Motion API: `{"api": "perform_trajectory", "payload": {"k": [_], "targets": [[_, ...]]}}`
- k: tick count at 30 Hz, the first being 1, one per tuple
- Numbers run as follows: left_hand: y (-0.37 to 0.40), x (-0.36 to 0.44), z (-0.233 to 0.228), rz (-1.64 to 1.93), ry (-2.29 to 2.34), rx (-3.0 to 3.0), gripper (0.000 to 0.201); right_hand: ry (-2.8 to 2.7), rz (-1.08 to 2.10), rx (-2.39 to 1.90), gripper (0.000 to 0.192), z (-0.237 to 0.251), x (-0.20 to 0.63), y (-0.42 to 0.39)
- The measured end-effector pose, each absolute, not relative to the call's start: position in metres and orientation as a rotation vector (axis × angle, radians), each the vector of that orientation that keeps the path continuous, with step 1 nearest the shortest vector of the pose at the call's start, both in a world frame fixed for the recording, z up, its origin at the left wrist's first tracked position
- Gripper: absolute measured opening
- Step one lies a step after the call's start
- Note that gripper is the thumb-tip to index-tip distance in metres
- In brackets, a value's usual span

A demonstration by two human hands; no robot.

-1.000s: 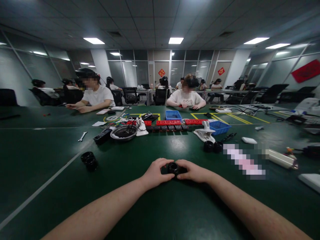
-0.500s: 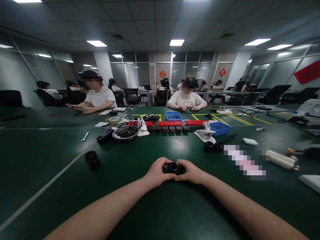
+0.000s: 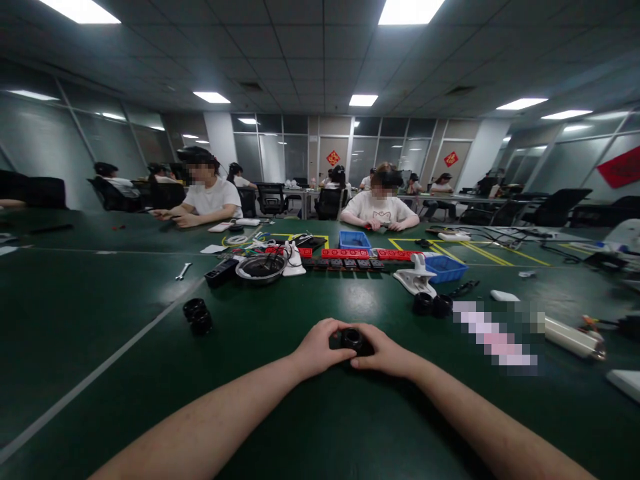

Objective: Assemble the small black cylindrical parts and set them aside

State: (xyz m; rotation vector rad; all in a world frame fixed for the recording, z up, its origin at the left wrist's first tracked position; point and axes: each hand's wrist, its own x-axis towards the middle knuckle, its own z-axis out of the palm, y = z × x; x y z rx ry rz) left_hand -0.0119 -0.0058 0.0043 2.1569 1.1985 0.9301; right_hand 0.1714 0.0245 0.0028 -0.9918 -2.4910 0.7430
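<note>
A small black round part [image 3: 351, 338] rests on the green table [image 3: 350, 427] in front of me. My left hand [image 3: 320, 347] grips it from the left, and my right hand [image 3: 385, 352] grips it from the right, thumbs meeting at its near side. Both forearms reach in from the bottom edge. Only the top ring of the part shows between my fingers.
Two black round parts [image 3: 197, 315] lie to the left, two more [image 3: 433, 305] to the right beside a white clamp [image 3: 416, 280]. Further back sit a metal bowl [image 3: 260, 269], red and black strips [image 3: 350, 257], blue bins [image 3: 445, 268], a wrench [image 3: 183, 271]. Two people sit across the table.
The view has tilted upward and shifted, showing more ceiling. My hands stay closed on the black part, fingers drawn a little tighter around it.
</note>
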Motion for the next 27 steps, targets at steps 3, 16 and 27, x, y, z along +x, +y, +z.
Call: {"api": "perform_trajectory", "payload": {"k": [3,16,27], "targets": [[-0.007,-0.015,0.008,0.917,1.107,2.180,0.036,-2.506,1.159,-0.861,0.050,0.013,0.182,0.029],[0.000,-0.015,0.003,0.832,1.097,2.129,0.040,-2.439,1.151,-0.854,0.028,0.005,0.180,0.035],[0.000,-0.003,-0.005,0.994,1.390,2.046,0.036,-2.388,0.391,-1.312,0.029,-0.010,0.161,0.023]]}}
